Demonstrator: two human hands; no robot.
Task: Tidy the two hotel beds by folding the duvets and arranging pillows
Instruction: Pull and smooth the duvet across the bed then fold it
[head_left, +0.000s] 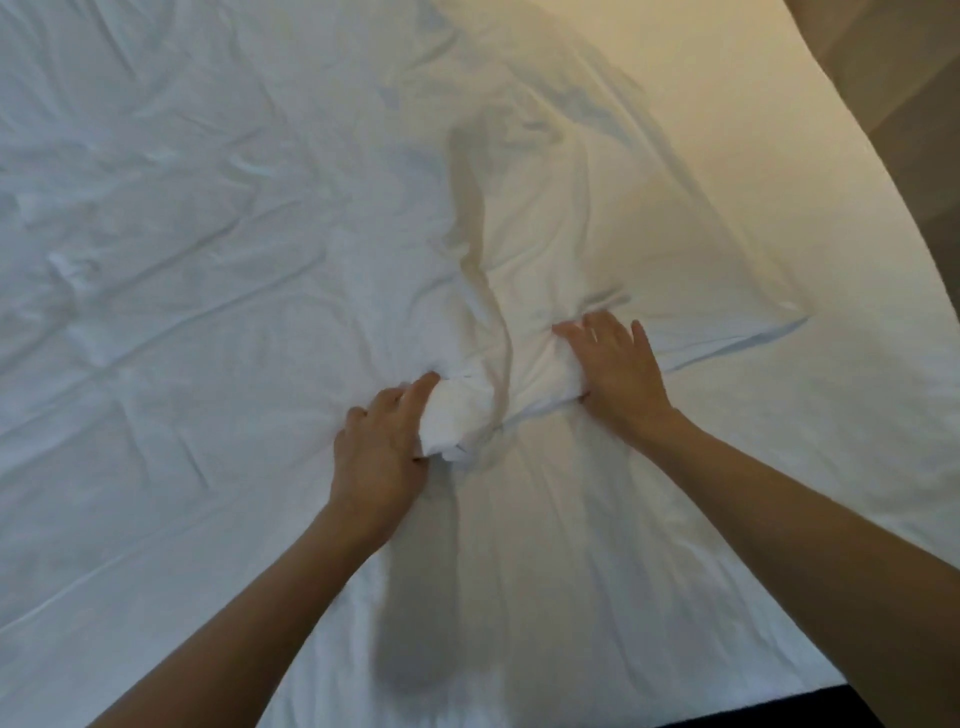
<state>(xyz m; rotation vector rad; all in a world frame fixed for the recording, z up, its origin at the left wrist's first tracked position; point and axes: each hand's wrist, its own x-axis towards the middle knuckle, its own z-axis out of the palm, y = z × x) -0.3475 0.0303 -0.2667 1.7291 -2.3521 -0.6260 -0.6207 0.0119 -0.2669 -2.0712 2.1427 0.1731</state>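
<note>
White pillow (623, 249) by bed's (156, 260) right edge: left hand (379, 452) fingers (415, 389) clench its bunched end; right hand (618, 374) fingers (597, 325) splayed, pressing it; thumb hidden.

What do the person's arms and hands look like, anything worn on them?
Both are bare. The left forearm and right forearm show no sleeves as far as the frame reaches. The left hand and right hand have no gloves, and no ring, watch or bracelet shows, though the picture is slightly blurred.

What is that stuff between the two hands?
In the head view, a bunched roll of white bedding lies between the left hand and right hand.
</note>
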